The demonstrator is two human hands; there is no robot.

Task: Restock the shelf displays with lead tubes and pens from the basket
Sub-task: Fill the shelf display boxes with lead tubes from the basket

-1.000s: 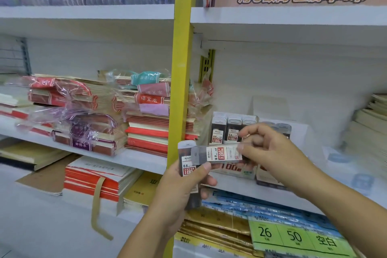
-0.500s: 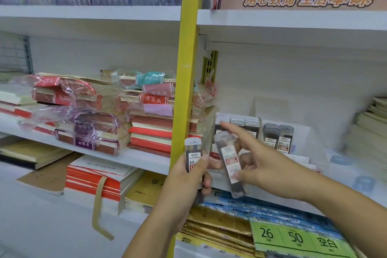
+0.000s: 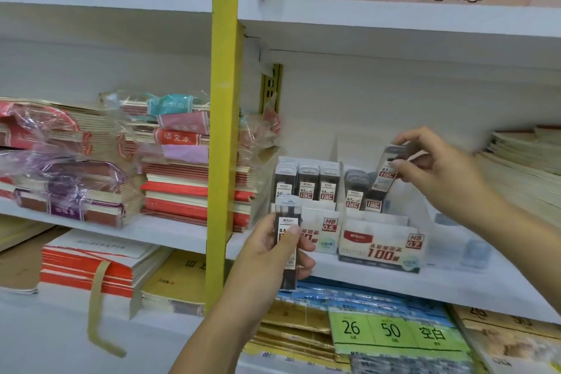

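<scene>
Head view of a white shelf (image 3: 425,285) in a shop. At six o'clock from the frame's centre, the left hand (image 3: 264,261) gripped an upright 0.5 lead tube (image 3: 287,234), thumb across its label, in front of the HB 0.5 box (image 3: 323,232). At three o'clock, the right hand (image 3: 437,173) pinched a tilted 0.7 lead tube (image 3: 386,171), its lower end at the tubes standing in the HB 0.7 box (image 3: 379,247). Bundled notebooks (image 3: 182,167) lay at nine o'clock, beyond a yellow post (image 3: 224,100).

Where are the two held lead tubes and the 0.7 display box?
Right hand's lead tube (image 3: 385,175), head view, on its label.
Left hand's lead tube (image 3: 288,206), head view, near its cap.
0.7 display box (image 3: 379,249), head view, front panel.
</scene>
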